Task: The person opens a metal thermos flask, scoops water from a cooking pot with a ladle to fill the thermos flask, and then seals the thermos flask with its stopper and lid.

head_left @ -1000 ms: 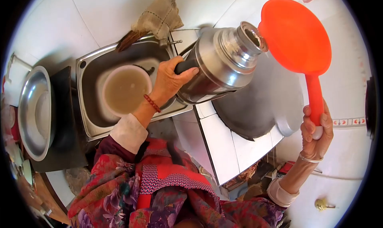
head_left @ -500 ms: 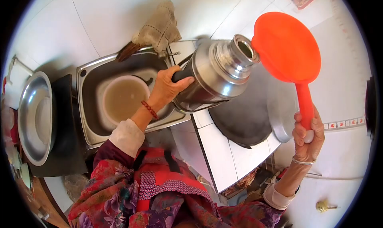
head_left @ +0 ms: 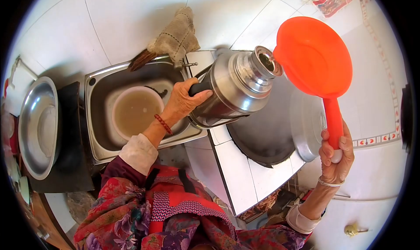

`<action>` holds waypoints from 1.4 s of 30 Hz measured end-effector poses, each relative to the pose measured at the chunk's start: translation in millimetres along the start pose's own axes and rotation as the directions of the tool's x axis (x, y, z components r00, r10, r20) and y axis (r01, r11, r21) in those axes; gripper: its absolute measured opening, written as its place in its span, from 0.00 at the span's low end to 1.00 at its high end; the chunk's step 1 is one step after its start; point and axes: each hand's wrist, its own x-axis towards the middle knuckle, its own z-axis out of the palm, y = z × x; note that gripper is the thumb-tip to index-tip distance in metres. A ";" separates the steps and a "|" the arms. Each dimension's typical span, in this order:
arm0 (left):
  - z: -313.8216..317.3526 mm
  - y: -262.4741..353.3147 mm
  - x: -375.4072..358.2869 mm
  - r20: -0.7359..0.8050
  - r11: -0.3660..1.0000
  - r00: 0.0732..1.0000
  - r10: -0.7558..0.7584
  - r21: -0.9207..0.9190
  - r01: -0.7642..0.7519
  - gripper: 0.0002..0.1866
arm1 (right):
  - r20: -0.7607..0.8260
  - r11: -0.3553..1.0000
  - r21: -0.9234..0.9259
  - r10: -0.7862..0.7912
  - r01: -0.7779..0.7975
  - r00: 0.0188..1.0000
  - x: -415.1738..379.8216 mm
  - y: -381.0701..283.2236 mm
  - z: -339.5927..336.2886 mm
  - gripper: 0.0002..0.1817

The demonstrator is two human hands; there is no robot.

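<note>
In my left hand (head_left: pixel 184 100) is the black handle of a silver metal thermos flask (head_left: pixel 234 88), tilted with its open mouth up and to the right. My right hand (head_left: pixel 337 150) grips the handle of an orange-red plastic ladle (head_left: pixel 316 53), raised on the right. The ladle's rim is at the flask's mouth, and a little liquid seems to show between them. Behind and below the flask lies a large dark wok (head_left: pixel 262 132) set in a white-tiled stove top (head_left: pixel 236 171).
On the left, a steel sink (head_left: pixel 98 119) holds a pale basin of cloudy water (head_left: pixel 138 110). A cloth (head_left: pixel 177 36) hangs over the tap by a brush. A metal basin (head_left: pixel 39 127) stands at far left, and a metal lid (head_left: pixel 308 136) leans beside the wok.
The flask's mouth has dipped slightly lower in view. The ladle stays tilted at its mouth, and both hands keep their grips.
</note>
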 end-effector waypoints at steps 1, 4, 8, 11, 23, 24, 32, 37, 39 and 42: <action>-0.4 0.6 0.1 0.009 1.000 1.000 -0.009 -0.005 0.009 0.17 | 0.006 1.000 -0.006 0.000 0.000 1.000 0.4 0.2 0.6 0.37; -1.1 0.3 0.2 0.023 1.000 0.999 -0.022 0.000 0.022 0.17 | 0.011 1.000 0.000 0.001 -0.001 1.000 1.2 0.9 1.7 0.37; -0.2 0.1 -0.2 0.016 1.000 1.000 -0.015 -0.023 0.015 0.17 | -0.007 0.999 -0.029 -0.014 0.014 1.000 1.5 0.7 2.5 0.37; -0.5 1.2 0.1 0.021 1.000 1.000 -0.017 -0.020 0.018 0.17 | -0.015 0.999 -0.046 -0.026 0.025 1.000 2.1 -0.6 3.3 0.37; 0.0 -2.4 0.1 0.019 0.999 1.000 -0.001 -0.037 0.002 0.17 | 0.074 0.992 -0.111 -0.057 0.065 0.996 5.6 -2.8 -6.8 0.35; -0.8 -2.5 0.0 0.031 0.999 0.999 -0.022 -0.027 0.023 0.16 | 0.071 0.991 -0.119 -0.059 0.067 0.996 5.4 -3.2 -5.3 0.35; 0.1 -1.7 0.0 0.017 1.000 1.000 0.003 -0.025 -0.003 0.16 | -0.012 0.984 -0.163 -0.074 0.071 0.997 5.6 -6.5 5.2 0.39; -0.4 0.7 0.1 0.013 1.000 1.000 0.000 -0.012 0.000 0.16 | -0.007 0.981 -0.175 -0.084 0.081 0.996 5.3 -7.5 3.9 0.39; -0.2 0.2 0.0 0.015 1.000 1.000 -0.003 -0.014 0.003 0.16 | -0.006 0.980 -0.181 -0.087 0.084 0.996 5.0 -7.8 4.0 0.39; -0.1 -0.4 -0.1 0.014 1.000 1.000 0.000 -0.017 0.000 0.16 | -0.002 0.978 -0.189 -0.089 0.087 0.996 4.9 -8.9 3.5 0.39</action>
